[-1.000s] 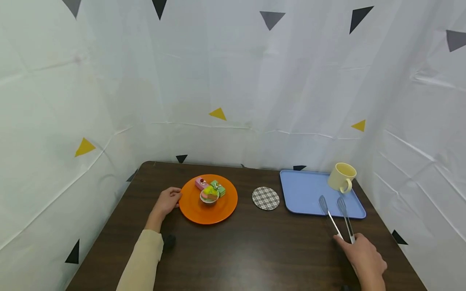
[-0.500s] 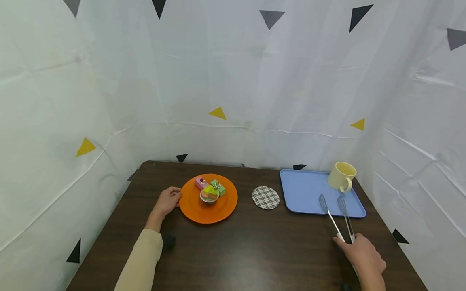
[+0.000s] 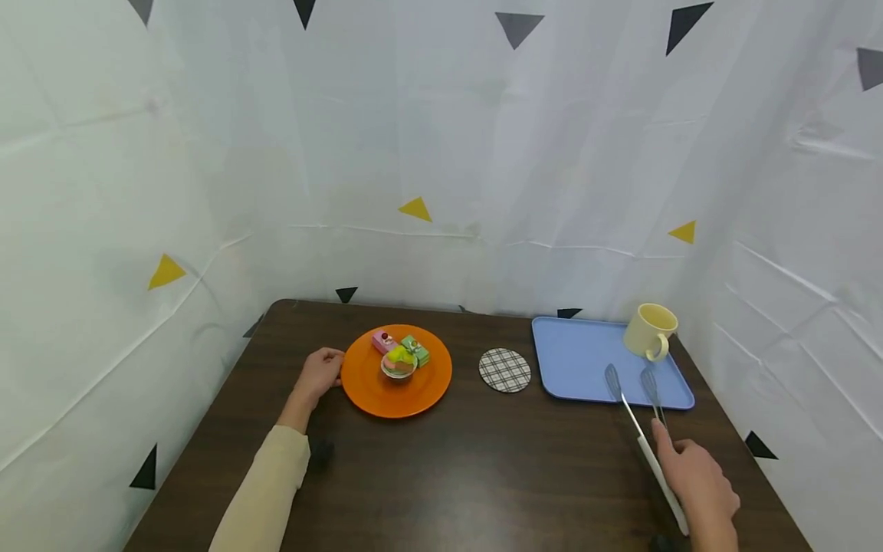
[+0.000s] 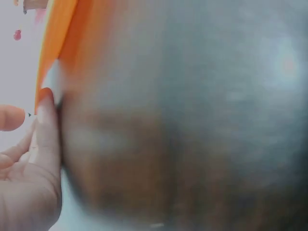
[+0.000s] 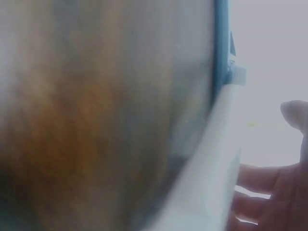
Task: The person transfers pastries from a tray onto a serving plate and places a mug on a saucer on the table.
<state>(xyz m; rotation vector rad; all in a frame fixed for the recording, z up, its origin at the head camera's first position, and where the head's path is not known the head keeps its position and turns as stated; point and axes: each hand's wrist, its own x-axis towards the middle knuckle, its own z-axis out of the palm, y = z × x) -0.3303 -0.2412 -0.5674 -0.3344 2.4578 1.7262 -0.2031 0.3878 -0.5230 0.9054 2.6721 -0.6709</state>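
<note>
In the head view, my left hand (image 3: 320,374) rests on the table at the left rim of an orange plate (image 3: 366,395). The left wrist view has a fingertip (image 4: 46,96) right at the rim, the thumb apart from it. On the plate lie a pink cake (image 3: 383,341), a green cake (image 3: 416,350) and a small cup of colourful food (image 3: 399,363). My right hand (image 3: 700,483) is beside white-handled tongs (image 3: 654,469), whose heads lie over a blue tray (image 3: 576,360). In the right wrist view, its thumb stands away from the handle (image 5: 207,168), the other fingers alongside it.
A yellow mug (image 3: 645,333) stands at the tray's back right corner. Between plate and tray lies a round checked coaster (image 3: 505,371). White curtains (image 3: 441,153) with triangle prints enclose the dark table (image 3: 448,491) at the back and sides.
My right hand has loosened from the tongs and shifted slightly right, its thumb raised; the left handle now shows in full. The left hand stays by the plate.
</note>
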